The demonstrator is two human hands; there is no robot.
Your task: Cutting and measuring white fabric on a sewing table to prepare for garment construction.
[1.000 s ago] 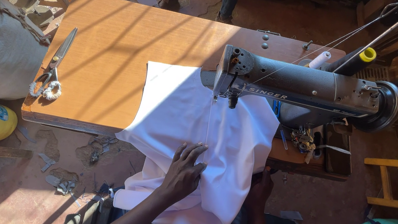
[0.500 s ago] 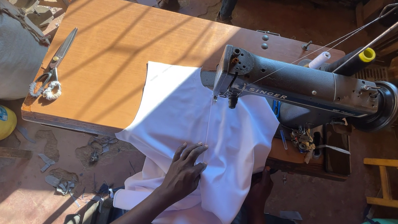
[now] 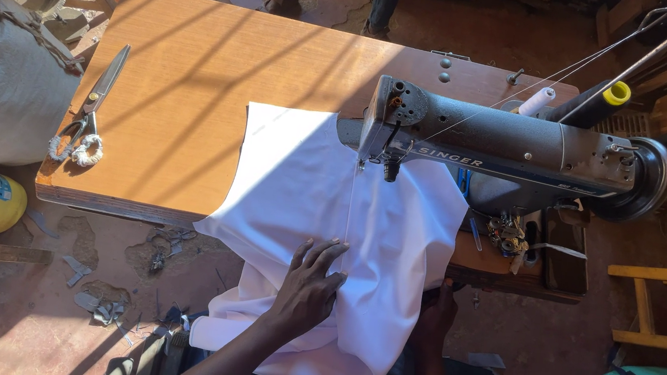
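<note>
- The white cloth (image 3: 322,212) lies under the sewing machine (image 3: 508,150) and spills off the desk (image 3: 187,68) edge toward the lap.
- It looks light, soft and prone to slide; flat pressure near the seam would steady it best.
- Left hand (image 3: 309,286) presses it with fingers spread flat.
- Right hand (image 3: 436,315) is at the cloth's edge; I cannot tell its fingers' state.

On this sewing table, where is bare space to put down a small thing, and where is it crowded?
The wooden table is bare between the scissors at its left edge and the white cloth, and along the far edge. It is crowded under the sewing machine, where cloth, the left hand and small parts to the right gather.
</note>
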